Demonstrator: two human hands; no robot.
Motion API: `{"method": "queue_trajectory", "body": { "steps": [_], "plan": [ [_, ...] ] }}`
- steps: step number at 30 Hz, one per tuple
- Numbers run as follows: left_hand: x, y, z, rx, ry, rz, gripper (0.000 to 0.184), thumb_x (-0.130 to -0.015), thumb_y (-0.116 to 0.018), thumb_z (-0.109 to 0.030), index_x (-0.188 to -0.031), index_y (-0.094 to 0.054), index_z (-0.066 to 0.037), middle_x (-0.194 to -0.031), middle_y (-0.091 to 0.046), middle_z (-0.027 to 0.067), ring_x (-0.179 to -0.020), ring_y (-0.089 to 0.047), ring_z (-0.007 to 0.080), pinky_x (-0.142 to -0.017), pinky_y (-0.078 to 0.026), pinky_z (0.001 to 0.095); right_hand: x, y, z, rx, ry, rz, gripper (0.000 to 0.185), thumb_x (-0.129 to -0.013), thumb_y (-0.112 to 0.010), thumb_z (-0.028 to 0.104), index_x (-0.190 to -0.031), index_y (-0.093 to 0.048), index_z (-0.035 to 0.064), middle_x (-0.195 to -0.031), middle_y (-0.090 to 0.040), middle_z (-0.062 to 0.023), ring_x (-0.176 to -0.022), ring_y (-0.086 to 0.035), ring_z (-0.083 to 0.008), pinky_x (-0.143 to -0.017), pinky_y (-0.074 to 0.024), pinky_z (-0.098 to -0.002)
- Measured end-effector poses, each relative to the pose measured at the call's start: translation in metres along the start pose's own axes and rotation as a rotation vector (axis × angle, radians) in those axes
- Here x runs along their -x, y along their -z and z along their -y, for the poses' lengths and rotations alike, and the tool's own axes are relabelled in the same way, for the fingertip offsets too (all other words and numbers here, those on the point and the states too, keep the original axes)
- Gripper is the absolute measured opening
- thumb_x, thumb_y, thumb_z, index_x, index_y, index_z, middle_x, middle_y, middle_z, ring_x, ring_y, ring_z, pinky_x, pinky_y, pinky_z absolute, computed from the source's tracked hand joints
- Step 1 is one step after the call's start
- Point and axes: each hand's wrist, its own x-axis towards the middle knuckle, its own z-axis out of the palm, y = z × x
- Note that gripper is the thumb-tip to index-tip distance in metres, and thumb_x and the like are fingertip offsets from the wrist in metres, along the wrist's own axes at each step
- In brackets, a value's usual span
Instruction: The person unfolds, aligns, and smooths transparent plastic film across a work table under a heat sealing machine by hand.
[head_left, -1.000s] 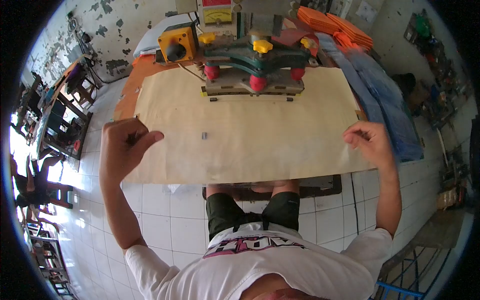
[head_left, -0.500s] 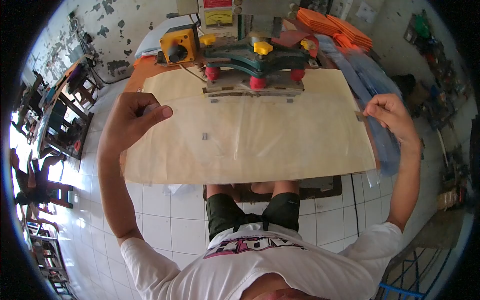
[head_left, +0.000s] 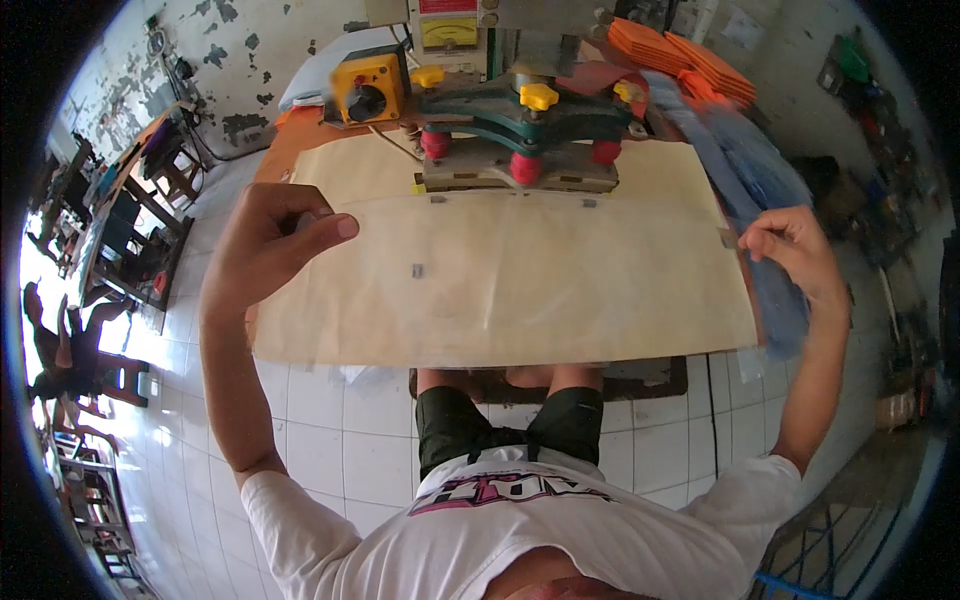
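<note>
Tabletop [head_left: 288,148]: orange-brown, mostly hidden by a smooth cream sheet [head_left: 335,160].
Film: thin, transparent, faintly creased plastic film [head_left: 750,362] — seems spread nearly flat over the cream sheet, not released; near corner overhangs at 4 o'clock.
Press: dark-green metal press [head_left: 485,123], 12 o'clock; contact with film, cannot tell.
Grip: left hand [head_left: 265,245] at 10, right hand [head_left: 797,250] at 2 — both pinched closed on film.
</note>
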Motion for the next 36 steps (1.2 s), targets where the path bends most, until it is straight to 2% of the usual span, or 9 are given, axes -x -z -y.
{"method": "queue_trajectory", "body": {
  "steps": [5,7,10,15,17,22,27,29,36],
  "plan": [
    [0.0,-0.002,-0.006,-0.039,0.034,0.029,0.034,-0.083,-0.079,-0.026,-0.069,-0.065,0.002,-0.057,-0.046,-0.0031,-0.058,-0.036,0.0055,-0.05,-0.029,0.0286,0.002,-0.005,0.0,-0.047,0.057,-0.021,0.025,-0.088,-0.072,0.019,-0.085,-0.072,-0.0056,-0.088,-0.072,-0.0107,-0.082,-0.065,-0.0125,-0.075,-0.0506,-0.0261],
    [-0.001,-0.004,-0.002,-0.057,-0.008,0.021,0.034,-0.085,-0.077,-0.027,-0.07,-0.066,0.001,-0.054,-0.043,-0.0047,-0.054,-0.034,0.0044,-0.047,-0.026,0.0276,0.003,-0.006,-0.001,-0.103,0.039,-0.014,0.023,-0.087,-0.072,0.017,-0.09,-0.073,-0.0057,-0.101,-0.072,-0.0154,-0.094,-0.066,-0.0151,-0.082,-0.0512,-0.0275],
    [-0.001,-0.005,0.0,-0.078,-0.053,0.011,0.033,-0.087,-0.075,-0.027,-0.071,-0.067,0.001,-0.052,-0.041,-0.0062,-0.049,-0.032,0.0032,-0.045,-0.024,0.0266,0.002,-0.004,-0.006,-0.154,0.041,0.019,0.025,-0.086,-0.073,0.017,-0.097,-0.073,-0.0052,-0.111,-0.07,-0.017,-0.103,-0.065,-0.0171,-0.089,-0.0502,-0.0296],
    [0.0,-0.005,-0.004,-0.056,-0.063,-0.002,0.031,-0.087,-0.074,-0.026,-0.072,-0.068,0.001,-0.052,-0.042,-0.0063,-0.049,-0.032,0.0029,-0.045,-0.024,0.0265,0.003,-0.003,-0.008,-0.13,0.075,0.026,0.036,-0.086,-0.074,0.022,-0.109,-0.07,-0.0048,-0.115,-0.069,-0.0167,-0.11,-0.063,-0.0191,-0.096,-0.0474,-0.0312],
    [0.003,-0.003,-0.015,-0.09,0.073,0.012,0.028,-0.085,-0.075,-0.018,-0.071,-0.065,0.005,-0.057,-0.048,-0.0013,-0.058,-0.036,0.0053,-0.05,-0.03,0.0285,0.004,-0.003,-0.008,-0.124,0.085,0.036,0.039,-0.086,-0.074,0.023,-0.114,-0.068,-0.0047,-0.117,-0.068,-0.0165,-0.111,-0.062,-0.0196,-0.098,-0.0462,-0.0316],
    [0.001,-0.007,0.002,-0.04,-0.06,-0.048,0.031,-0.087,-0.074,-0.025,-0.072,-0.067,0.001,-0.051,-0.042,-0.0065,-0.049,-0.031,0.0029,-0.045,-0.024,0.0267,0.006,-0.003,-0.005,-0.129,0.09,0.039,0.048,-0.085,-0.075,0.026,-0.12,-0.065,-0.0045,-0.124,-0.065,-0.0168,-0.121,-0.057,-0.0203,-0.105,-0.0402,-0.033],
    [0.001,-0.004,0.0,-0.058,-0.079,-0.062,0.031,-0.087,-0.074,-0.024,-0.07,-0.067,0.001,-0.051,-0.042,-0.0059,-0.049,-0.031,0.003,-0.045,-0.024,0.0269,0.007,-0.004,-0.001,-0.117,0.102,0.029,0.047,-0.085,-0.075,0.025,-0.12,-0.065,-0.0045,-0.126,-0.063,-0.0165,-0.121,-0.056,-0.0215,-0.106,-0.0388,-0.0334],
    [0.003,-0.001,-0.008,-0.124,0.011,-0.029,0.031,-0.086,-0.075,-0.022,-0.071,-0.065,0.004,-0.059,-0.053,-0.0001,-0.058,-0.039,0.0061,-0.05,-0.032,0.0284,0.008,-0.004,-0.001,-0.116,0.102,0.026,0.046,-0.086,-0.075,0.025,-0.12,-0.065,-0.0047,-0.127,-0.063,-0.0162,-0.12,-0.057,-0.0218,-0.107,-0.0384,-0.0333],
    [0.008,0.0,-0.012,-0.091,0.046,-0.042,0.033,-0.085,-0.076,-0.023,-0.069,-0.063,0.003,-0.059,-0.05,-0.0011,-0.058,-0.038,0.0062,-0.05,-0.031,0.028,0.011,-0.002,0.001,-0.121,0.116,0.012,0.042,-0.086,-0.074,0.022,-0.118,-0.066,-0.0036,-0.122,-0.062,-0.0114,-0.11,-0.059,-0.0163,-0.088,-0.0509,-0.0271]
  ]
}}
